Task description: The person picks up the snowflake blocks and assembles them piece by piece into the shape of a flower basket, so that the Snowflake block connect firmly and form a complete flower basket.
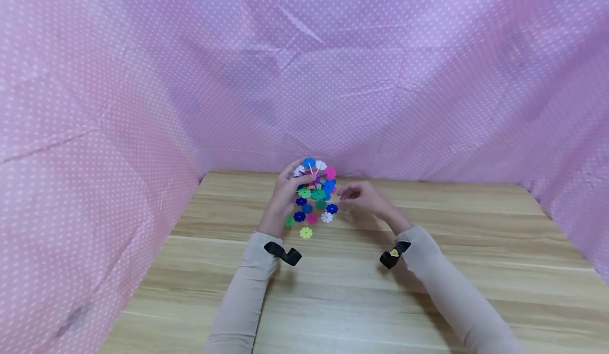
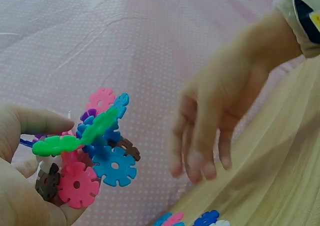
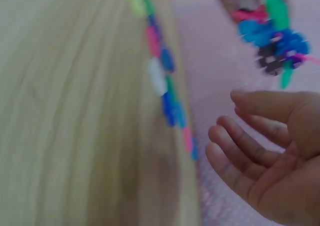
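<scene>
My left hand (image 1: 286,193) holds up a cluster of interlocked plastic snowflake discs (image 2: 95,146) in pink, blue, green, white, purple and dark brown, its thumb and fingers curled round one side. Just to the right of the cluster is my right hand (image 1: 362,197), with nothing between its relaxed fingers in the right wrist view. Below the cluster, loose discs lie flat on the wooden table, among them a yellow disc (image 1: 306,233), a white disc (image 1: 326,217) and a pink disc (image 1: 311,219). Part of the cluster is hidden behind the left hand.
The wooden table (image 1: 342,290) reaches back to a pink polka-dot cloth (image 1: 333,105) that hangs behind it and along both sides. Black straps circle both wrists, one of them a dark band (image 1: 283,252) on the left sleeve.
</scene>
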{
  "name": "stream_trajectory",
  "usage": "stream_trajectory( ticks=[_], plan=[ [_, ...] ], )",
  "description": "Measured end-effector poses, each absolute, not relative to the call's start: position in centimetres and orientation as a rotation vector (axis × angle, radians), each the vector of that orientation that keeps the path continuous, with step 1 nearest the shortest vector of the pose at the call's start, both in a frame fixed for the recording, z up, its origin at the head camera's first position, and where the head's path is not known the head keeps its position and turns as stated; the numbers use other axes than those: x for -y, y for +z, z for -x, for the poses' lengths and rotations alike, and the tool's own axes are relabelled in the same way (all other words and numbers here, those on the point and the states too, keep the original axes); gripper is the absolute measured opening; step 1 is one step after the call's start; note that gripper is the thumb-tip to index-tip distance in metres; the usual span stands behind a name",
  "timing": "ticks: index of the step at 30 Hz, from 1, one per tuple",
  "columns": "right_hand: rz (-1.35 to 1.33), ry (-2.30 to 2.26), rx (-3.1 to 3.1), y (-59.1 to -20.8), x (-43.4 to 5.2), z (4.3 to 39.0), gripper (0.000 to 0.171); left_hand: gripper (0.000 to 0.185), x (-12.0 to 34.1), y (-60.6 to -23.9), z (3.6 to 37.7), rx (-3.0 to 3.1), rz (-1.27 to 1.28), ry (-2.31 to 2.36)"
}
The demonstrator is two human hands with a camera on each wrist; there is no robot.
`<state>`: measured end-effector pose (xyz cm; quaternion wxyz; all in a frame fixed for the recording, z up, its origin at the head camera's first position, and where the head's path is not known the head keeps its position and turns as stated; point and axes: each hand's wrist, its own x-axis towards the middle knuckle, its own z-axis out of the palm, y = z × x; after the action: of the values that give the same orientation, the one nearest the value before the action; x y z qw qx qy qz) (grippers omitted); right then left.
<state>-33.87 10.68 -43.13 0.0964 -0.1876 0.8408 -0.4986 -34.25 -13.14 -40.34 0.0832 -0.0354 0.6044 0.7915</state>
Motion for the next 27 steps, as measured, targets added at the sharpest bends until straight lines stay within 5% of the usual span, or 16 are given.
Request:
stream_trajectory(
  ticks=[11, 27],
  plan=[
    [0.745, -1.231, -2.519, -45.8, -9.4, 35.7, 0.027, 0.058, 13.5, -40.1, 34.7, -1.81, 0.075, 2.322],
    [0.461, -1.378, -2.436, -45.9, -10.5, 35.2, 0.017, 0.064, 12.8, -40.8, 34.0, -1.958, -0.055, 2.204]
  ],
)
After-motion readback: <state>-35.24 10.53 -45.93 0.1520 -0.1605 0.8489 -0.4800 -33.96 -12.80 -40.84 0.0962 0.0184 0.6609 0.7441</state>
